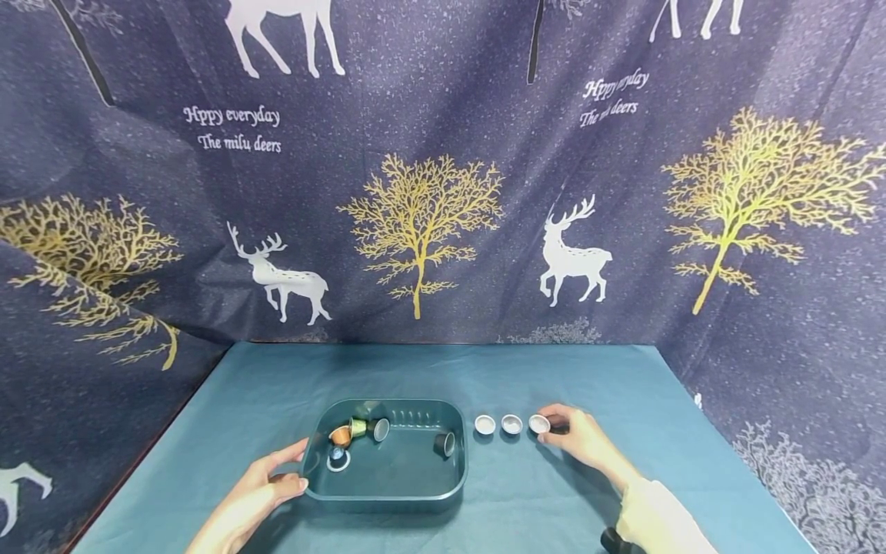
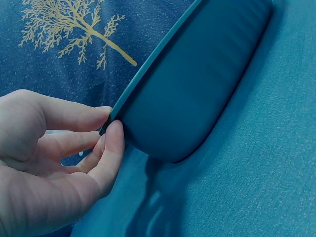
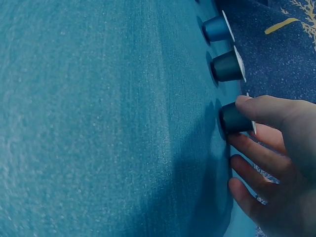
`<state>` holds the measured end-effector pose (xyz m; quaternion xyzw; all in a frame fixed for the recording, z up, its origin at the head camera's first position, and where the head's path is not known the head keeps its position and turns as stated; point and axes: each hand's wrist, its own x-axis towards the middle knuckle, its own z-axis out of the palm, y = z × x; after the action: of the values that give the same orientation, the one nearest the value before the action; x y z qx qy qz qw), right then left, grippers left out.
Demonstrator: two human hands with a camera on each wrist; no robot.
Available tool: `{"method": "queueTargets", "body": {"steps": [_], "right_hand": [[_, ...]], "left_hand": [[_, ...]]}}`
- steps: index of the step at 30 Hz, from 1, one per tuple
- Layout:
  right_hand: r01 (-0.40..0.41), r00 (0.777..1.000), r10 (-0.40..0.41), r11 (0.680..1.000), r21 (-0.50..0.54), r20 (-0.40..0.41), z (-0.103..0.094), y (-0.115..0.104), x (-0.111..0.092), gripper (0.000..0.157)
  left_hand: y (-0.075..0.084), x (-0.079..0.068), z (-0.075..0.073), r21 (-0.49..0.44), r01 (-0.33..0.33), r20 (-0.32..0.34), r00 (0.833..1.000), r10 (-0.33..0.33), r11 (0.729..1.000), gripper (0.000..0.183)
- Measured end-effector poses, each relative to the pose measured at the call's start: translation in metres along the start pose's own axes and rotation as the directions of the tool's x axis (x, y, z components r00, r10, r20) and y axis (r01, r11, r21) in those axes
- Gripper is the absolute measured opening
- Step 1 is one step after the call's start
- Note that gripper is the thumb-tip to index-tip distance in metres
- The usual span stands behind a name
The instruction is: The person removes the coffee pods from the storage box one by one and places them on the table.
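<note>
My left hand [image 1: 252, 492] pinches the rim of a dark green plastic tray [image 1: 388, 504] at its left side. In the left wrist view, thumb and fingers meet at the tray's corner edge [image 2: 127, 91]. Right of the tray, three coffee capsules stand in a row with pale lids up. My right hand [image 1: 584, 440] holds the rightmost capsule [image 1: 539, 424] between thumb and fingers. That dark capsule [image 3: 236, 118] appears upright on the cloth in the right wrist view. Beside it stand the middle capsule [image 1: 511, 425] and the left capsule [image 1: 484, 425], apart from my hand.
Inside the tray lie an orange capsule [image 1: 340, 436], a green capsule [image 1: 358, 428], a blue capsule [image 1: 337, 454] and dark capsules [image 1: 444, 444]. A blue-green cloth [image 1: 554, 508] covers the table. Behind it hangs a printed curtain [image 1: 477, 308]. A black object [image 1: 612, 541] shows by my right sleeve.
</note>
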<state>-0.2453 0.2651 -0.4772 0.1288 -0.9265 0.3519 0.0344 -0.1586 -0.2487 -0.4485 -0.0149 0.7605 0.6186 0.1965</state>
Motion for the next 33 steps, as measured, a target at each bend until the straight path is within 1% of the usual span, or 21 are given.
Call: {"method": "queueTargets", "body": {"steps": [5,9,11,15,18,21,24,28,31,33], "right_hand": [[-0.032,0.999,0.032,0.999,0.000,0.020,-0.001,-0.001,-0.002,0.058],[-0.032,0.999,0.032,0.999,0.000,0.042,-0.002,-0.001,-0.002,0.072],[-0.028,0.999,0.028,1.000,0.004,0.047,-0.003,-0.002,-0.002,0.075],[-0.029,0.998,0.029,1.000,0.007,0.064,-0.005,-0.003,-0.002,0.075],[-0.021,0.996,0.019,1.000,0.013,0.093,-0.007,-0.004,-0.001,0.074],[0.007,0.990,-0.011,1.000,0.027,0.142,-0.011,-0.006,0.001,0.074],[0.040,0.977,-0.048,0.998,0.044,0.207,-0.017,-0.009,0.003,0.074],[0.023,0.964,-0.035,0.999,0.048,0.264,-0.025,-0.015,0.007,0.072],[-0.005,0.963,-0.002,1.000,0.026,0.270,-0.030,-0.021,0.012,0.071],[-0.007,0.964,0.003,1.000,0.014,0.268,-0.033,-0.026,0.016,0.068]], "left_hand": [[0.001,0.000,-0.001,-0.001,0.009,0.008,1.000,-0.009,1.000,0.077],[0.000,0.000,-0.001,-0.004,0.012,0.011,1.000,-0.012,1.000,0.078],[0.000,0.000,-0.001,-0.003,0.013,0.010,1.000,-0.013,1.000,0.078],[-0.001,0.001,-0.001,-0.002,0.011,0.009,1.000,-0.011,1.000,0.078],[-0.001,0.001,-0.001,0.000,0.004,0.008,1.000,-0.004,1.000,0.079],[-0.001,0.001,-0.001,0.002,-0.002,0.010,1.000,0.002,1.000,0.078],[-0.001,0.001,-0.001,0.000,-0.007,0.013,1.000,0.007,1.000,0.078],[-0.002,0.002,-0.001,0.000,-0.012,0.014,1.000,0.012,1.000,0.078],[-0.002,0.002,-0.001,0.001,-0.012,0.012,1.000,0.012,1.000,0.078],[-0.003,0.001,-0.001,0.000,-0.015,0.011,1.000,0.015,1.000,0.078]]}}
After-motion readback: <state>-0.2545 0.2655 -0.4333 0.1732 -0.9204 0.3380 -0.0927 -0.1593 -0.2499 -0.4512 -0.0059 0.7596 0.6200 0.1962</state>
